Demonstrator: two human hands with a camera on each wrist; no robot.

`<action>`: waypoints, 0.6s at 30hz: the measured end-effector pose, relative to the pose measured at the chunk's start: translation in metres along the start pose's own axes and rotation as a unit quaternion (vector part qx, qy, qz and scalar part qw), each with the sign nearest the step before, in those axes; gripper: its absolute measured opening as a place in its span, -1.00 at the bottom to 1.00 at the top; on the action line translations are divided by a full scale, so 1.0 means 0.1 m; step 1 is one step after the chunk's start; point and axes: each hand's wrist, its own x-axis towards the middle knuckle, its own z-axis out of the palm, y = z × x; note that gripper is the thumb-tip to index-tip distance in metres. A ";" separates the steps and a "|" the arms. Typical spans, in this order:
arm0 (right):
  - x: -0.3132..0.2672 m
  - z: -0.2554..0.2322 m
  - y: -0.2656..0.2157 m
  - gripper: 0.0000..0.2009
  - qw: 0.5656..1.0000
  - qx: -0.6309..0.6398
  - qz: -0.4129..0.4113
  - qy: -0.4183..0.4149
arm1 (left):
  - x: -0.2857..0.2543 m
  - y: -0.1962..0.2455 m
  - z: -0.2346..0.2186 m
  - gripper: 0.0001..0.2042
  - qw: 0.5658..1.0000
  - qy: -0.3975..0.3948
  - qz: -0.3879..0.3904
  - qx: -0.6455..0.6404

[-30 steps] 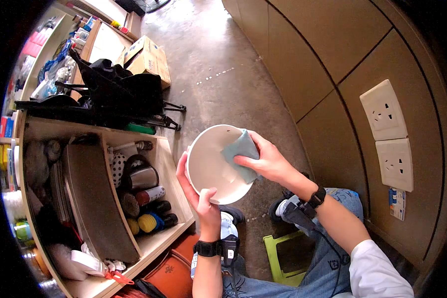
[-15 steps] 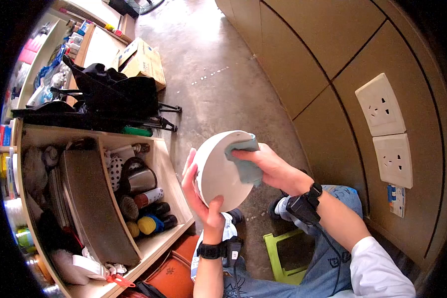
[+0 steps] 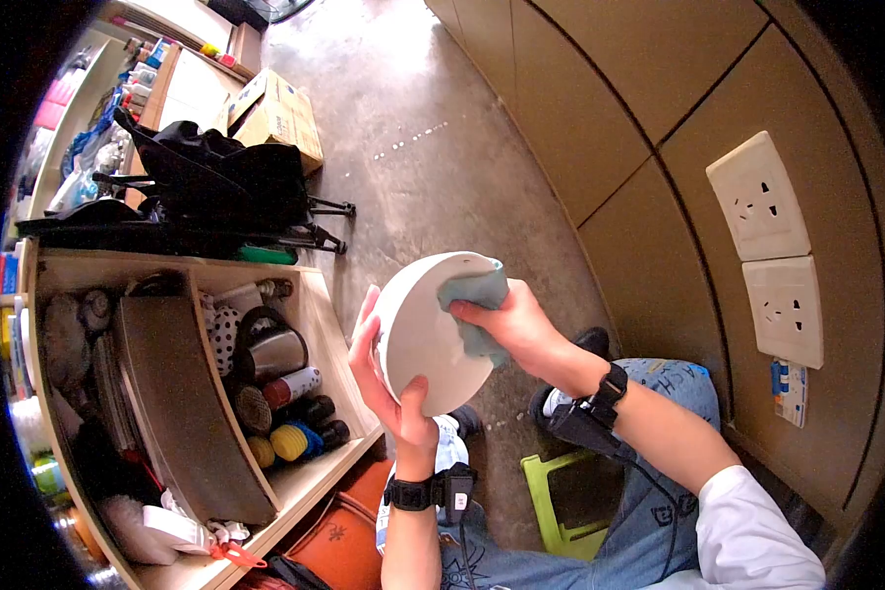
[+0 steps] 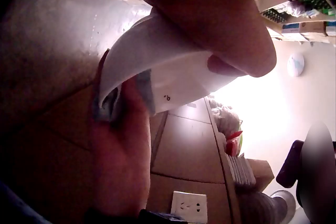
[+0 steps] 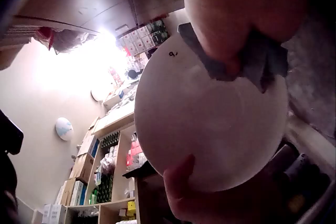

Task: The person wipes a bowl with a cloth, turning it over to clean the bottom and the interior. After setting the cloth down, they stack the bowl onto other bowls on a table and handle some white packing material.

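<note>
Head: over a grey concrete floor point(image 3: 472, 187), beside a pale wooden shelf unit point(image 3: 336, 354), the left hand point(image 3: 385, 405) grips a round white bowl point(image 3: 421, 344); the right hand point(image 3: 529, 329) pinches a blue-green cloth point(image 3: 478, 340) over its rim. Left wrist: a white wall socket point(image 4: 189, 207) beyond. Right wrist: stocked wooden shelves point(image 5: 122, 166).

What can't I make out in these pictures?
- Inside of the bowl beneath the cloth: head and right wrist views; the cloth covers it.
- Small dark mark inside the bowl: right wrist view; too small to read.
- Rest of the green stool: head view; jeans leg hides it.
- Printing on the carton: head view; too small.
</note>
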 end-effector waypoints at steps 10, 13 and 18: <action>0.00 0.00 0.09 -0.79 1.000 0.014 0.021 0.016 | 0.03 0.02 -0.01 -0.22 0.999 -0.001 -0.050 0.003; 0.00 0.00 0.07 -0.79 0.999 0.030 0.026 0.016 | 0.04 0.01 0.00 -0.23 0.999 -0.001 -0.046 0.010; 0.00 -0.01 0.05 -0.78 0.999 0.029 0.036 0.010 | 0.04 0.00 -0.01 -0.24 0.999 -0.003 -0.046 0.009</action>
